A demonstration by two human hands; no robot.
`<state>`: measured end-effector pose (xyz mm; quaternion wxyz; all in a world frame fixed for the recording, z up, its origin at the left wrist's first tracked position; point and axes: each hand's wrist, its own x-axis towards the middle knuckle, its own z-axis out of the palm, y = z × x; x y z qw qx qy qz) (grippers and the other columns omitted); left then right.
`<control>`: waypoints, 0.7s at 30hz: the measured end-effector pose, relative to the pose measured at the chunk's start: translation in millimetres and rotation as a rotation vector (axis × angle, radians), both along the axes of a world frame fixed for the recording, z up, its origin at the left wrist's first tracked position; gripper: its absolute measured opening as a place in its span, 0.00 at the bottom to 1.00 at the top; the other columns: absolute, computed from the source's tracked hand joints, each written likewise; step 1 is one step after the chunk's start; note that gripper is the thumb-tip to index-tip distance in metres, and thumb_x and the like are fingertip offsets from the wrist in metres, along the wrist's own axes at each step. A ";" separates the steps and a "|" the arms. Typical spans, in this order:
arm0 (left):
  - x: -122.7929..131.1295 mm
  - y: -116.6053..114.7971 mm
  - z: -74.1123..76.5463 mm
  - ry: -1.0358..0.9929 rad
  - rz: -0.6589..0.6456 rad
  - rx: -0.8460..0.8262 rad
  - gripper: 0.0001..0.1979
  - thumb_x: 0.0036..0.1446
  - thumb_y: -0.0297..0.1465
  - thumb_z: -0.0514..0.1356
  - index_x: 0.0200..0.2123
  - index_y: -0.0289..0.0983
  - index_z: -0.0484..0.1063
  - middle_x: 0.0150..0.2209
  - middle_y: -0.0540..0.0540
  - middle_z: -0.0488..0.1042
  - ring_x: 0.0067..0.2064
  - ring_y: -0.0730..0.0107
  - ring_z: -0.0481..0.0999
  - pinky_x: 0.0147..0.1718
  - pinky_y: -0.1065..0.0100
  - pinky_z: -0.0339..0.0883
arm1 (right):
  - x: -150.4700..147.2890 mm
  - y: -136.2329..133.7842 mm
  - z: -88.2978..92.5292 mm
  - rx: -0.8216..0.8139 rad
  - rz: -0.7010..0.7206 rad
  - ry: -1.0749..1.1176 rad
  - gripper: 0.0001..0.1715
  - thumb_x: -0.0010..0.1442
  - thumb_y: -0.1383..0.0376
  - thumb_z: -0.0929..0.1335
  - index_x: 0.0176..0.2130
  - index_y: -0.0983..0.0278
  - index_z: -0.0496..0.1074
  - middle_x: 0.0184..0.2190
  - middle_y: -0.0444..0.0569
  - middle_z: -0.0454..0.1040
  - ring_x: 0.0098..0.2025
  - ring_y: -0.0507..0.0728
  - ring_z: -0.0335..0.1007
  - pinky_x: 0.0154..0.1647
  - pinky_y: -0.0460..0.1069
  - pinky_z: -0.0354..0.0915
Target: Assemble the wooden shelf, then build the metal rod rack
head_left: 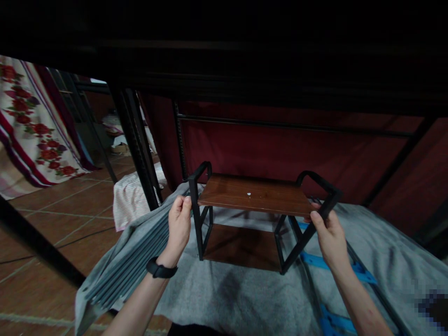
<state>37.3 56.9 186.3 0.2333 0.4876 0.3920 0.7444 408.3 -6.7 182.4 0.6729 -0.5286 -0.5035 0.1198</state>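
Note:
A small two-tier rack with brown wooden shelves (255,193) and a black metal frame stands on a grey blanket (245,294). My left hand (179,224) is closed round the rack's left black upright, and a black band sits on that wrist. My right hand (329,235) grips the right black frame piece near the top shelf's corner. A small white speck lies on the top shelf. The lower shelf (241,245) is in shadow beneath.
Blue and black metal pieces (322,261) lie on the blanket at the right. Black bed-frame posts (136,144) rise at the left, a dark red curtain (280,144) hangs behind, and a flowered cloth (31,121) hangs far left over tiled floor.

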 end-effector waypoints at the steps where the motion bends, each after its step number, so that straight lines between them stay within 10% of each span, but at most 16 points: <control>1: -1.0 -1.4 1.3 0.050 0.035 0.002 0.21 0.60 0.45 0.60 0.23 0.38 0.60 0.23 0.54 0.57 0.27 0.74 0.58 0.27 0.71 0.53 | -0.2 -0.2 0.4 0.006 0.000 0.001 0.25 0.59 0.48 0.69 0.51 0.59 0.73 0.44 0.49 0.75 0.36 0.56 0.73 0.40 0.53 0.72; 10: -3.2 -5.9 4.8 0.123 0.078 0.042 0.17 0.60 0.44 0.59 0.26 0.38 0.67 0.25 0.53 0.62 0.29 0.72 0.60 0.30 0.70 0.55 | -3.0 0.6 1.0 0.005 0.023 0.016 0.26 0.58 0.48 0.69 0.51 0.58 0.72 0.44 0.48 0.74 0.36 0.56 0.72 0.41 0.53 0.71; 21: -1.9 -7.7 -1.2 -0.227 -0.238 -0.029 0.13 0.49 0.36 0.69 0.39 0.37 0.79 0.35 0.48 0.77 0.34 0.73 0.70 0.35 0.71 0.63 | 5.7 1.3 -2.0 -0.008 0.021 0.051 0.26 0.58 0.48 0.70 0.51 0.58 0.72 0.43 0.47 0.73 0.36 0.56 0.72 0.41 0.54 0.71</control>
